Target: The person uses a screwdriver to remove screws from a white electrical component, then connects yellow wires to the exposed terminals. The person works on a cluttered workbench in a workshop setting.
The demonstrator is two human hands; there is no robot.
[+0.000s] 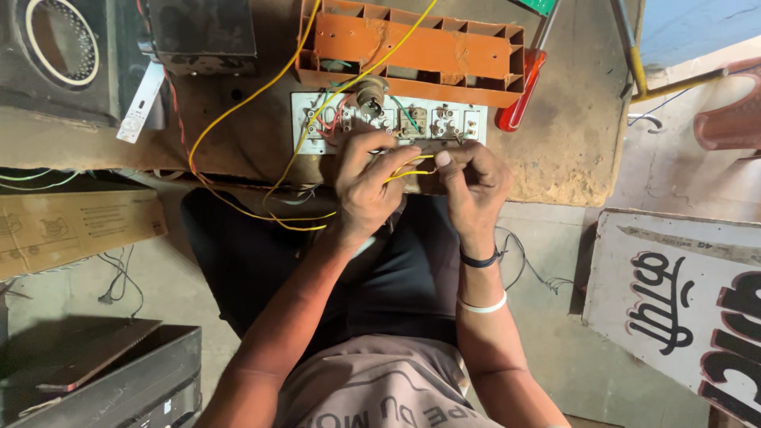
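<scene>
A yellow wire (412,168) is held between the two hands at the near edge of the table (571,150), just in front of a white switch board (396,123). The left hand (366,186) is closed on the wire with its fingertips, and the right hand (474,181) is pinched on the wire's other end. The wire is probably best kept short and tight between the fingers, so that its end can be guided cleanly and the other wires are not touched. One switch board is seen, with its back turned up and red, green and yellow wires on it. One orange plastic box (412,47) is laid behind the board. One red-handled screwdriver (521,91) is laid beside the box, toward the table's right edge.
</scene>
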